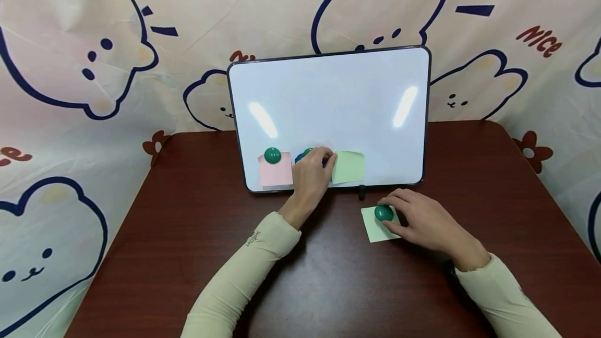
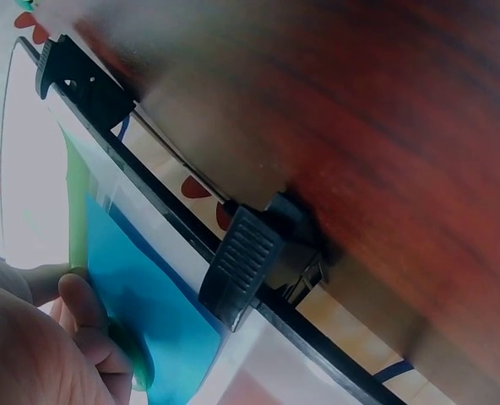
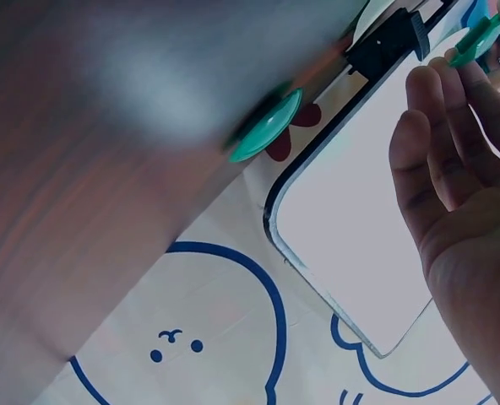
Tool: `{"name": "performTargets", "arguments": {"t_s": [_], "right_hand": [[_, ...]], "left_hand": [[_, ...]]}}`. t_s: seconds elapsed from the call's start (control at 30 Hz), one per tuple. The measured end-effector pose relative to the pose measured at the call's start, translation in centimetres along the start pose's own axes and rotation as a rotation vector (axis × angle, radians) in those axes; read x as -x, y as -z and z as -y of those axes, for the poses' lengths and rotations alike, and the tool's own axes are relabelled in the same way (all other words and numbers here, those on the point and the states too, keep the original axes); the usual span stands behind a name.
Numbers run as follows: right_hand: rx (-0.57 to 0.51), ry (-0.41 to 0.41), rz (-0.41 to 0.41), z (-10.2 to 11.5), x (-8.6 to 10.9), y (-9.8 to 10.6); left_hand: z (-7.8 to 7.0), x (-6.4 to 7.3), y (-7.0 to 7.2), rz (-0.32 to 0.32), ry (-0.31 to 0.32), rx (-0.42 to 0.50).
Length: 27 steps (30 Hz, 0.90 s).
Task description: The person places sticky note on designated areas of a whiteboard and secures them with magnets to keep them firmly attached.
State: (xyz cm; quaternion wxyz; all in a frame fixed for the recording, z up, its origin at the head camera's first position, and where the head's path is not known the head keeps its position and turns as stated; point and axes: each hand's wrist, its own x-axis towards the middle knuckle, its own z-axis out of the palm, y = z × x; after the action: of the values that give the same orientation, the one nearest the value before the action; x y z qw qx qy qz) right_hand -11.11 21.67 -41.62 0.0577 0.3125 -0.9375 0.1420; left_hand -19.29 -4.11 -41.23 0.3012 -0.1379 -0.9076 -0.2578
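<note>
My left hand [image 1: 311, 171] is at the lower part of the whiteboard [image 1: 335, 103], pinching the upper left corner of a light green sticky note [image 1: 349, 167]. In the left wrist view, thumb and finger meet at that note's edge, beside a blue sticky note [image 2: 153, 295] with a green magnet [image 2: 130, 350]. At far left, another green magnet [image 1: 273, 155] sits over a pink sticky note [image 1: 275, 173]. Over the table, my right hand [image 1: 424, 218] holds a round green magnet [image 1: 384, 213] between thumb and fingers, above a pale green sticky note [image 1: 374, 232].
The whiteboard leans up at the back of the brown table [image 1: 338, 286], with black clips [image 2: 241, 266] along its lower edge. In the right wrist view, a green magnet [image 3: 269, 126] lies by the table edge. A printed cloth [image 1: 197, 14] hangs behind.
</note>
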Motion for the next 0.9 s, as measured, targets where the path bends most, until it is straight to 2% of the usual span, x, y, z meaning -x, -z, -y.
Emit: {"name": "performTargets", "arguments": {"t_s": [0.27,0.6,0.9], "right_hand": [[-0.015,0.028,-0.038,0.4,-0.7,-0.3],[-0.020,0.034,-0.032,1.0,-1.5,-0.5],[-0.041,0.079,-0.064,1.5,-2.2,-0.9]], "left_hand": [[0.0,0.0,0.0,-0.009,-0.003,0.002],[0.0,-0.1,0.1,-0.010,-0.005,0.002],[0.1,0.0,0.0,-0.016,-0.017,0.009]]}}
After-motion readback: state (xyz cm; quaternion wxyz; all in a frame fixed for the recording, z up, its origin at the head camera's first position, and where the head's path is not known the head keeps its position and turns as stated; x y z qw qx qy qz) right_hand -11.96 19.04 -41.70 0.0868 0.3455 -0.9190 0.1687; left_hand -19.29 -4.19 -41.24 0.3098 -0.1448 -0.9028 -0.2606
